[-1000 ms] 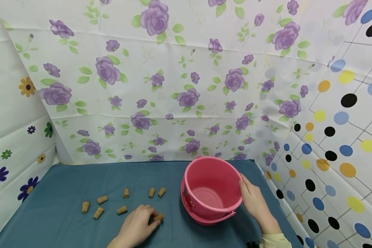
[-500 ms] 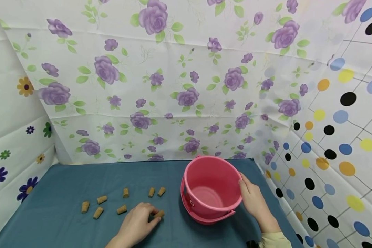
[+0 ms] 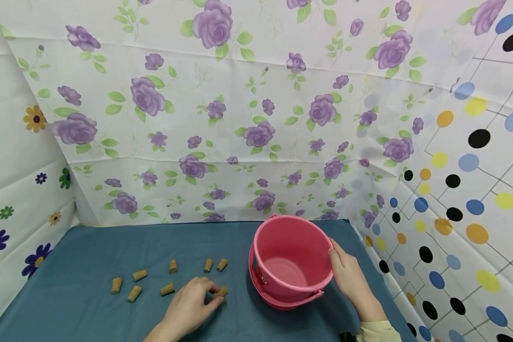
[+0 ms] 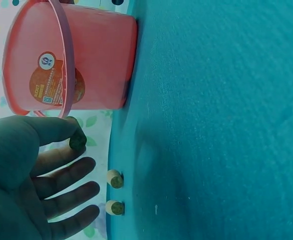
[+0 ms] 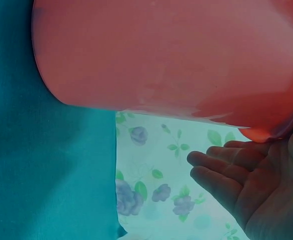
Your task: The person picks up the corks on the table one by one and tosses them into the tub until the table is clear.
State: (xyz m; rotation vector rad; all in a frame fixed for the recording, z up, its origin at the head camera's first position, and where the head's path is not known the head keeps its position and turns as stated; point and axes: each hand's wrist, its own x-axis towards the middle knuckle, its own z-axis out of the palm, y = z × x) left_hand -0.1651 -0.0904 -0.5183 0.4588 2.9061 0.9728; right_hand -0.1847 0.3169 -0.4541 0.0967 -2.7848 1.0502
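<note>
My left hand [image 3: 189,304] pinches a small brown cork [image 3: 222,292] between thumb and index finger. In the left wrist view that cork [image 4: 78,139] sits at the fingertips above the cloth, with the other fingers spread loosely. To its right stands a pink bucket [image 3: 282,285] with its handle hanging down at the front; inside, its bottom is bare. My right hand [image 3: 351,278] grips the bucket's rim on the right side, thumb outside. In the right wrist view the bucket's wall [image 5: 161,55] fills the top, and several fingers of that hand extend beside the rim.
Several more corks lie scattered on the blue cloth [image 3: 90,251], among them a pair [image 3: 208,265] behind my left hand and one cork [image 3: 167,289] to its left. Flower-patterned sheets [image 3: 239,199] hang behind, and a dotted sheet [image 3: 453,266] closes the right side.
The cork in my left hand has moved slightly up and to the right, along with the fingertips. My right hand and the bucket have stayed in place.
</note>
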